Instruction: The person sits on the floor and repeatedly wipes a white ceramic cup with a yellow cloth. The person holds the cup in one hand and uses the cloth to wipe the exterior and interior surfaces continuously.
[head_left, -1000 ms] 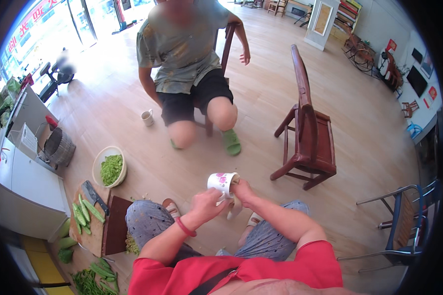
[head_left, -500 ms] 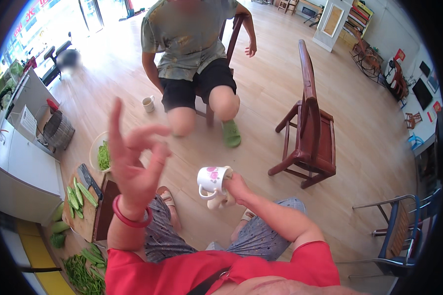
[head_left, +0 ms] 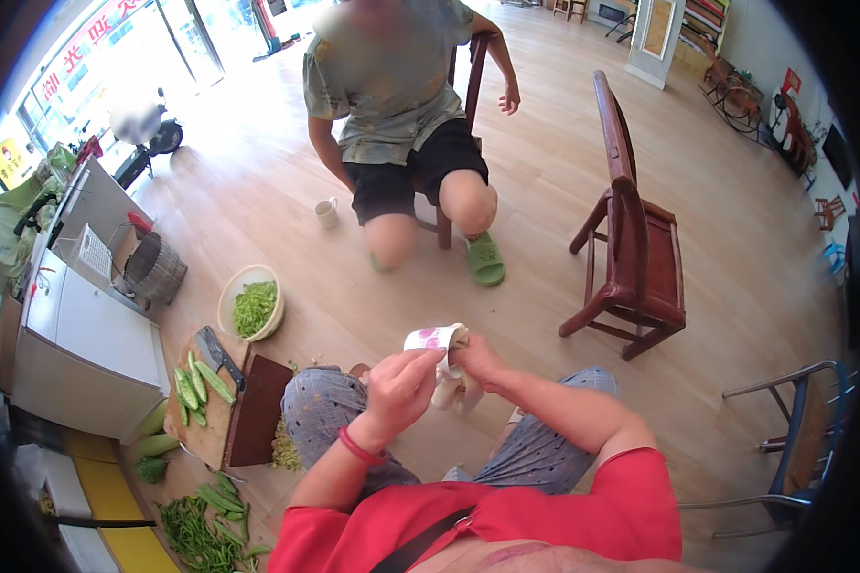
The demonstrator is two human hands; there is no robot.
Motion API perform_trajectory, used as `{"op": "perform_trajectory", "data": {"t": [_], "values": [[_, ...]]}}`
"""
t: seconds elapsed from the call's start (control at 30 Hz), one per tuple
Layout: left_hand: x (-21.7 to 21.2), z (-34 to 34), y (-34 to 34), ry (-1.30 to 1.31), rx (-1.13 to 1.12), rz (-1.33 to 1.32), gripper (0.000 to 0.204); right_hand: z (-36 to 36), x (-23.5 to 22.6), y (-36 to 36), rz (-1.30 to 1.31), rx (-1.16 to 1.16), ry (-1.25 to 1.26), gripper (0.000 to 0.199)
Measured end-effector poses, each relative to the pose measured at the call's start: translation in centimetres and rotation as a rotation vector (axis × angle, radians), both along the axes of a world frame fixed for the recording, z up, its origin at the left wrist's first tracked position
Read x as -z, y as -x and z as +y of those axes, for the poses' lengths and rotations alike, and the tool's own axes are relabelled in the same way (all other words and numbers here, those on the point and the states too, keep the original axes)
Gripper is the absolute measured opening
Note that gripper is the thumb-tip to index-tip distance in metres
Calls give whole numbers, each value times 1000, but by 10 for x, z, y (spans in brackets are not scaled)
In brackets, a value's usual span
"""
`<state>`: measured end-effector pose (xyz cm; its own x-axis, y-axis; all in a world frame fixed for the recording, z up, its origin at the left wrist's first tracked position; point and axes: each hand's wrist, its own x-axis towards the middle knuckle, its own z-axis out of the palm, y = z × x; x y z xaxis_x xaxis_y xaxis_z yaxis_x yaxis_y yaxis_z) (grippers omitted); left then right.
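We hold a mug [head_left: 426,338] tipped on its side, right of the bowl [head_left: 227,307] and nearer us. Our right hand [head_left: 478,363] grips it at the mouth; our left hand [head_left: 399,387] meets its near side, fingers together, though we cannot tell whether they grip. Just nearer than the bowl, a knife [head_left: 222,358] and cut vegetables [head_left: 198,378] lie on a board [head_left: 201,436]. Beyond the bowl, to its right, a cup [head_left: 327,214] stands beside a seated person [head_left: 387,115].

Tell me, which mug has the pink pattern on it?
The white mug at the person's right hand: pink shows on its side. The other mug, standing on the floor near the seated person, looks plain.
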<state>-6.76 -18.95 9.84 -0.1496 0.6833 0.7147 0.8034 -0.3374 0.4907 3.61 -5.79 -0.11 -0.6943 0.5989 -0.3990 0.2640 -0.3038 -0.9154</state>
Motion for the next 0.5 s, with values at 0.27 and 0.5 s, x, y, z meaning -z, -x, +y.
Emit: {"op": "perform_trajectory", "data": {"t": [0.27, 0.5], "values": [[20, -14, -16, 101, -30, 61, 24, -10, -9, -19, -29, -63, -34, 28], [19, -18, -23, 125, 4, 57, 22, -16, -3, -19, -137, -100, -50, 25]]}}
